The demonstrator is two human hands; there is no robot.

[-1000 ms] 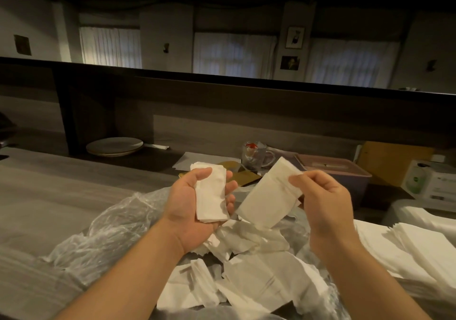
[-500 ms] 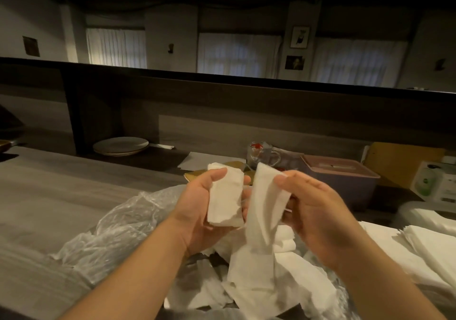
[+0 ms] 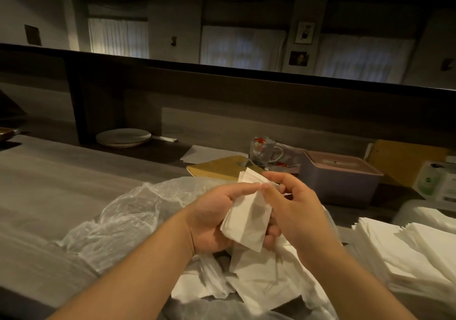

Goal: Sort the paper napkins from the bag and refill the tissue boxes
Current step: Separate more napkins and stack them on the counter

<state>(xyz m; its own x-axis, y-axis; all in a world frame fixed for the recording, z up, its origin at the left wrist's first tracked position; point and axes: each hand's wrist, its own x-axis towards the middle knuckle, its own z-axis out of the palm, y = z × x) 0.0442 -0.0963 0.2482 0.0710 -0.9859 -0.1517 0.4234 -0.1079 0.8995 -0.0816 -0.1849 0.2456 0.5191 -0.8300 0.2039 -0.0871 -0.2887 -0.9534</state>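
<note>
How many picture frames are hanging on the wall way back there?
2. The upper picture frame hangs on the far wall between the curtained windows, and the lower picture frame hangs right below it. Others may hide in the dark.

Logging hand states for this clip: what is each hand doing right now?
Left hand: grips the small stack of folded white paper napkins.
Right hand: fingers curled, pinching the top edge of the same stack.

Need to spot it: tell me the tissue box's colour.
The tissue box is dusty purple with a pinkish lid, seen in the head view.
</note>
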